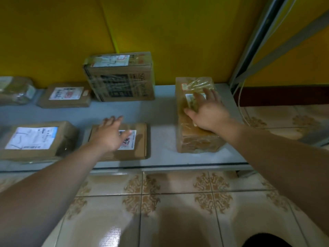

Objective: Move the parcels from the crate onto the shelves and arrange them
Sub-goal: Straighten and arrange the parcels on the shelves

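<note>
On a low pale shelf (pixel 163 139) lie several cardboard parcels with white labels. My right hand (pixel 207 111) rests flat, fingers spread, on top of a long taped parcel (pixel 194 138) at the shelf's right end. My left hand (pixel 110 134) lies flat, fingers apart, on a small flat parcel (pixel 137 147) near the front edge. A larger box (pixel 121 81) stands at the back against the yellow wall. Another flat parcel (pixel 35 139) lies front left, and one more (pixel 65 96) sits back left. The crate is not in view.
A wrapped parcel (pixel 14 91) sits at the far left edge. A metal shelf post (pixel 249 56) with a thin cable rises at the right. Patterned floor tiles (pixel 169 202) spread in front of the shelf. Bare shelf surface lies between the two parcels under my hands.
</note>
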`<state>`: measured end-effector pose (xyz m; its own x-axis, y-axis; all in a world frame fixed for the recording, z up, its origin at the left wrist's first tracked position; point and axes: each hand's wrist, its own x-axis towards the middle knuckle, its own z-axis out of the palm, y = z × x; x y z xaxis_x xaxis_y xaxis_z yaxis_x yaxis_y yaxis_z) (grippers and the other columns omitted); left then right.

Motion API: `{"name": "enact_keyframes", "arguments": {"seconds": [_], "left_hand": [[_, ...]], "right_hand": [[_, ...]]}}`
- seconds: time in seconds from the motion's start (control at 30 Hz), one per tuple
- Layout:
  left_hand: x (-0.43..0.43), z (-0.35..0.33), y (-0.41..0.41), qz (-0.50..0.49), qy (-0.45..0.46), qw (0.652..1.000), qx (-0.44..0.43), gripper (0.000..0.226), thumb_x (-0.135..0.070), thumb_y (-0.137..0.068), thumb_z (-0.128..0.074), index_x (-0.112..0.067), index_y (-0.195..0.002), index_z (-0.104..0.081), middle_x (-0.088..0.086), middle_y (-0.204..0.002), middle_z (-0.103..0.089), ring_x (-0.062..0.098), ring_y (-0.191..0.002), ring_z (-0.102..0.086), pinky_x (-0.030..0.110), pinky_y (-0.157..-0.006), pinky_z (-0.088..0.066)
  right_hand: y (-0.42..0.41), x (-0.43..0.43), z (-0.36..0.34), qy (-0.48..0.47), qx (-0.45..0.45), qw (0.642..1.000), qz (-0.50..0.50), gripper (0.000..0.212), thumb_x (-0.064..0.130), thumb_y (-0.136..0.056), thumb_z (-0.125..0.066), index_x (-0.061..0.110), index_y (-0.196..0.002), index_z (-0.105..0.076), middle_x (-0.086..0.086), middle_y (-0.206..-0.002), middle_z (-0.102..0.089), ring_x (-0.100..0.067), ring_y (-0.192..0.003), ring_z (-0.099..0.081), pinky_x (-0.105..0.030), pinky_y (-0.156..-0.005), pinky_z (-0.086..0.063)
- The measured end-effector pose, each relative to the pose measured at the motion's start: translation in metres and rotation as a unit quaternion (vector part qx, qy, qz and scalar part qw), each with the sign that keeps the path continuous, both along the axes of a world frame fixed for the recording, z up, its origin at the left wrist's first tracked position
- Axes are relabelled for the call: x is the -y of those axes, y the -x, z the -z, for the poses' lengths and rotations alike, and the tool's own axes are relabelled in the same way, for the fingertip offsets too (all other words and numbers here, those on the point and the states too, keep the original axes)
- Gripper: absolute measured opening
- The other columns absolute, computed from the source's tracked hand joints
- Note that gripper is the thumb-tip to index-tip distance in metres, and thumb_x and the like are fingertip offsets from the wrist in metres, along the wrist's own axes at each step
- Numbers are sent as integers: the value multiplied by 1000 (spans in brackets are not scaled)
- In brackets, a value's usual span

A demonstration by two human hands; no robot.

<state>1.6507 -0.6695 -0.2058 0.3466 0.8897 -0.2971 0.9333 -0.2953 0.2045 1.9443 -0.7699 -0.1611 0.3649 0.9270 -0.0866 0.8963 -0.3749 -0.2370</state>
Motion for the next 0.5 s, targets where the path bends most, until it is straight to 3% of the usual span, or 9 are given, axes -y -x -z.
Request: {"name": "enact_keyframes", "arguments": {"seconds": [0.1,0.17,0.3,0.4,0.5], "left_hand": [[-3,16,44,-45,-14,997,-55,76,-65,-92,-41,-31,-154,-14,4,-163,0,31,-149,-1,50,-119,-13],[0,33,60,-58,28,996,-69,81,-74,-87,-39,-36,-153,-10,3,-163,6,33,-149,2,52,-119,-12],[4,80,78,-24,9,996,-85,107,-96,-63,5,-41,-153,-8,0,-164,7,35,-148,4,53,-117,-10],[12,75,73,-52,-2,997,-52,86,-80,-85,-23,-34,-154,0,7,-162,12,37,-146,-1,48,-118,-11],[17,71,70,-53,-20,997,-45,81,-72,-90,-29,-34,-154,3,7,-162,15,39,-144,-6,47,-117,-13]], "right_hand": [[47,-29,-7,-15,45,995,-88,74,60,-95,-44,19,-155,-27,-14,-162,-21,-33,-150,-11,-46,-122,-16],[85,-43,-1,-17,43,986,-160,69,54,-97,-46,15,-152,-31,-15,-158,-28,-33,-148,-18,-44,-119,-23],[142,-56,40,85,-46,979,-180,64,48,-99,-46,18,-153,-31,-16,-154,-32,-34,-141,-28,-44,-114,-32],[153,-55,76,123,-94,978,-138,63,51,-99,-45,25,-154,-27,-12,-160,-19,-35,-143,-26,-42,-115,-27],[153,-47,98,81,-115,983,-120,66,55,-98,-45,35,-155,-18,-3,-164,-8,-32,-146,-21,-38,-116,-24]]}}
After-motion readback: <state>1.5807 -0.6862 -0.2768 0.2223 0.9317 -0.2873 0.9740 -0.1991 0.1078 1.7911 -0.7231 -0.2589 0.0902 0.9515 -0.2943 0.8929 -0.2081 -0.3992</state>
